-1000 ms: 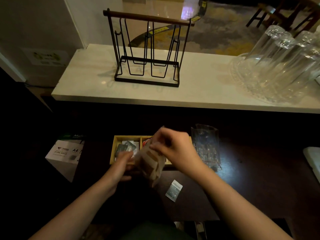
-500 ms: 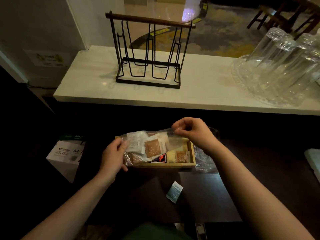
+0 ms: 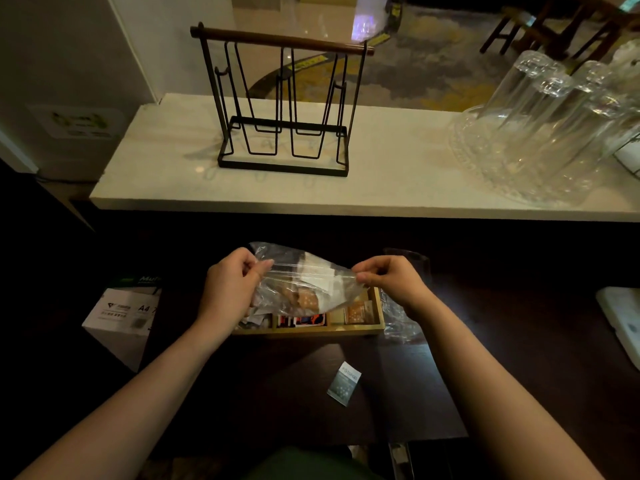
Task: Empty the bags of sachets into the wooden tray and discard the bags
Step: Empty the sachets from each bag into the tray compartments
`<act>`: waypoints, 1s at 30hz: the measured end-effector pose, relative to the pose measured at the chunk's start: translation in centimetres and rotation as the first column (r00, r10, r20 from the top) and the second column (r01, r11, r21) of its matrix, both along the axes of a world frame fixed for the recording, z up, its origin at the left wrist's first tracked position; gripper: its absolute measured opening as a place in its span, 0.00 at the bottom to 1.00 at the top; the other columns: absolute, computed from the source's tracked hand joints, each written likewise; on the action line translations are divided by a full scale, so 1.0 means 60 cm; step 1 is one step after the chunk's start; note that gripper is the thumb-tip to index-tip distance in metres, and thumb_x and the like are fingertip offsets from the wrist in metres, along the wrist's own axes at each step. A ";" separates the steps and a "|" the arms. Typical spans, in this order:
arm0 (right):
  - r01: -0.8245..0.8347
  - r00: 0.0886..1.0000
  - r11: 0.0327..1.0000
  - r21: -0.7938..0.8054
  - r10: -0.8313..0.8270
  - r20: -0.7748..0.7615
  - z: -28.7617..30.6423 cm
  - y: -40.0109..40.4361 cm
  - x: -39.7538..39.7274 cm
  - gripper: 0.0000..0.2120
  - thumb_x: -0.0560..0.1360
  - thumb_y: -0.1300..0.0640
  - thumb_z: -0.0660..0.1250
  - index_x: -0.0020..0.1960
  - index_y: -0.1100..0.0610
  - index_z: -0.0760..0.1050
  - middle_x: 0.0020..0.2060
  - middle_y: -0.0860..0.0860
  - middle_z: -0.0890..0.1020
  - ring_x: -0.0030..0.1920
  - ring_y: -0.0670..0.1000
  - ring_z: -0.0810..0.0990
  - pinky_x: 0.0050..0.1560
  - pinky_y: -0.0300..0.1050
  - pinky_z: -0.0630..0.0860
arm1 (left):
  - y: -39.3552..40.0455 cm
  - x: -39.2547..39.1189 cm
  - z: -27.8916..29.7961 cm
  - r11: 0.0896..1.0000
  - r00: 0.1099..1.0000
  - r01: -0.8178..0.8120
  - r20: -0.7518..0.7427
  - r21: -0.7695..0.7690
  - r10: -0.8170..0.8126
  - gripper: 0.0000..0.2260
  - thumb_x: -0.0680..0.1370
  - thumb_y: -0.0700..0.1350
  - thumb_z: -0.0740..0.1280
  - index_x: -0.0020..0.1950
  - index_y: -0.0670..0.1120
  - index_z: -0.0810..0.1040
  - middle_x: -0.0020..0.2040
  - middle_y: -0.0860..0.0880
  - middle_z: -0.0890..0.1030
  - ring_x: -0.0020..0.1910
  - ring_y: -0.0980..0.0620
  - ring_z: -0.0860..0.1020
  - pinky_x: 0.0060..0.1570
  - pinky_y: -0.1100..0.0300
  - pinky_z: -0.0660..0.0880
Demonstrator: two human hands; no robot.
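A clear plastic bag (image 3: pixel 304 282) with several brown and white sachets inside hangs stretched sideways above the wooden tray (image 3: pixel 367 330). My left hand (image 3: pixel 230 289) pinches its left end and my right hand (image 3: pixel 391 280) pinches its right end. The tray sits on the dark table below, divided into compartments that hold sachets; its left part is hidden by my left hand and the bag. One loose sachet (image 3: pixel 344 383) lies on the table nearer to me. A crumpled clear bag (image 3: pixel 398 322) lies just right of the tray.
A white A4 paper box (image 3: pixel 119 315) stands left of the tray. Behind, a pale marble counter (image 3: pixel 381 192) carries a black wire rack (image 3: pixel 282 102) and upturned glasses on a glass tray (image 3: pixel 540 133). A white object (image 3: pixel 623 320) lies at the right edge.
The bag went from bunched and upright between my hands to stretched out flat, and it has risen higher over the tray. My left hand moved up to grip the bag's left end.
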State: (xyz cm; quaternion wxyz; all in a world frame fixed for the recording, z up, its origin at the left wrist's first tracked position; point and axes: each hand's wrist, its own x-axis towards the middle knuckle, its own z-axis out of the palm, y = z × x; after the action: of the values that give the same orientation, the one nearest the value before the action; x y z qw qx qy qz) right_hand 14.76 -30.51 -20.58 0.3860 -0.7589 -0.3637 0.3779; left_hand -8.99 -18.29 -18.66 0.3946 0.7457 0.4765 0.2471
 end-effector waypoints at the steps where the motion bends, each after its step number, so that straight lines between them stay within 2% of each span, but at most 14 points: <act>1: 0.012 1.000 1.000 -0.008 -0.012 -0.014 -0.002 -0.001 0.002 0.06 0.71 0.62 0.71 0.48 0.57 0.82 0.45 0.55 0.85 0.49 0.53 0.83 0.55 0.50 0.79 | -0.002 0.004 0.002 1.000 1.000 0.010 -0.001 0.009 -0.010 0.11 0.77 0.47 0.67 0.37 0.44 0.72 0.26 0.46 0.75 0.18 0.58 0.72 0.21 0.58 0.70; 3: 0.030 0.999 0.999 -0.016 -0.031 -0.041 -0.005 -0.003 0.004 0.07 0.72 0.62 0.71 0.49 0.58 0.82 0.46 0.56 0.85 0.50 0.53 0.82 0.54 0.47 0.79 | -0.005 0.010 0.009 0.999 1.000 0.026 -0.013 0.035 -0.025 0.10 0.77 0.47 0.67 0.38 0.44 0.73 0.26 0.47 0.75 0.18 0.58 0.72 0.19 0.64 0.68; 6: 0.040 0.998 0.999 -0.017 -0.041 -0.057 -0.007 -0.007 0.007 0.07 0.72 0.62 0.70 0.49 0.57 0.82 0.47 0.57 0.84 0.50 0.52 0.82 0.52 0.43 0.78 | -0.005 0.016 0.017 0.998 0.999 0.036 -0.025 0.047 -0.035 0.10 0.76 0.47 0.68 0.38 0.45 0.73 0.27 0.47 0.75 0.19 0.58 0.72 0.18 0.65 0.69; 8: 0.036 0.996 0.999 -0.019 -0.037 -0.076 -0.008 -0.008 0.007 0.07 0.72 0.63 0.70 0.49 0.57 0.82 0.47 0.57 0.84 0.49 0.51 0.82 0.51 0.41 0.78 | -0.005 0.019 0.023 0.998 0.999 0.035 -0.026 0.047 -0.034 0.10 0.75 0.47 0.69 0.38 0.45 0.72 0.28 0.48 0.75 0.20 0.57 0.73 0.20 0.62 0.71; 11: 0.055 0.992 0.998 -0.007 -0.055 -0.112 -0.009 -0.008 0.008 0.07 0.72 0.63 0.71 0.49 0.59 0.82 0.47 0.58 0.84 0.48 0.51 0.82 0.51 0.41 0.79 | -0.006 0.024 0.036 0.997 0.999 0.046 -0.019 0.069 -0.044 0.10 0.75 0.47 0.70 0.38 0.45 0.72 0.30 0.47 0.75 0.26 0.50 0.75 0.26 0.52 0.74; 13: 0.059 0.992 0.998 0.001 -0.058 -0.112 -0.008 -0.008 0.011 0.07 0.72 0.63 0.71 0.50 0.58 0.82 0.46 0.57 0.84 0.47 0.50 0.82 0.50 0.41 0.79 | -0.005 0.027 0.044 0.995 0.999 0.050 -0.008 0.087 -0.049 0.11 0.74 0.48 0.70 0.38 0.45 0.72 0.30 0.46 0.75 0.27 0.49 0.74 0.27 0.50 0.74; 17: 0.047 0.990 0.999 -0.004 -0.047 -0.136 -0.005 -0.011 0.012 0.08 0.72 0.64 0.70 0.51 0.59 0.81 0.44 0.55 0.84 0.42 0.44 0.81 0.43 0.34 0.77 | -0.006 0.030 0.059 0.994 0.998 0.059 0.001 0.095 -0.059 0.11 0.74 0.48 0.71 0.38 0.46 0.72 0.30 0.47 0.75 0.26 0.52 0.72 0.25 0.58 0.71; 21: 0.041 0.986 0.999 0.007 -0.039 -0.162 -0.002 -0.013 0.012 0.09 0.72 0.64 0.70 0.52 0.61 0.81 0.43 0.55 0.84 0.40 0.42 0.81 0.42 0.33 0.76 | -0.017 0.031 0.077 0.992 0.997 0.073 0.026 0.102 -0.076 0.10 0.74 0.48 0.71 0.38 0.48 0.72 0.30 0.46 0.75 0.24 0.52 0.73 0.23 0.59 0.72; 24: 0.033 0.983 0.999 0.004 -0.032 -0.179 0.003 -0.015 0.013 0.09 0.72 0.65 0.70 0.52 0.61 0.81 0.41 0.52 0.84 0.36 0.37 0.81 0.37 0.29 0.74 | -0.021 0.032 0.085 0.991 0.995 0.083 0.042 0.109 -0.088 0.10 0.74 0.48 0.70 0.38 0.48 0.72 0.31 0.45 0.75 0.22 0.55 0.72 0.20 0.63 0.71; 28: 0.032 0.985 0.999 -0.001 -0.031 -0.167 0.009 -0.017 0.014 0.07 0.73 0.63 0.69 0.51 0.58 0.82 0.43 0.53 0.84 0.40 0.41 0.81 0.36 0.29 0.75 | -0.019 0.029 0.085 0.994 0.994 0.087 0.062 0.065 -0.091 0.09 0.74 0.48 0.70 0.39 0.46 0.72 0.31 0.45 0.74 0.20 0.54 0.72 0.18 0.65 0.69; 30: 0.032 0.988 1.000 0.000 -0.031 -0.151 0.011 -0.018 0.016 0.08 0.73 0.64 0.69 0.52 0.60 0.81 0.42 0.53 0.84 0.37 0.38 0.80 0.34 0.28 0.73 | -0.018 0.027 0.085 0.995 0.994 0.090 0.062 0.050 -0.093 0.09 0.74 0.48 0.70 0.40 0.46 0.72 0.31 0.45 0.74 0.21 0.54 0.72 0.18 0.64 0.70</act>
State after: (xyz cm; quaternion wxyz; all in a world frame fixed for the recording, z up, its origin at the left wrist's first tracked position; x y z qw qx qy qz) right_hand 15.71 -31.62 -19.90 0.4192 -0.7334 -0.3219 0.4276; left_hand -7.35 -19.38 -13.56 0.4030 0.7676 0.4228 0.2638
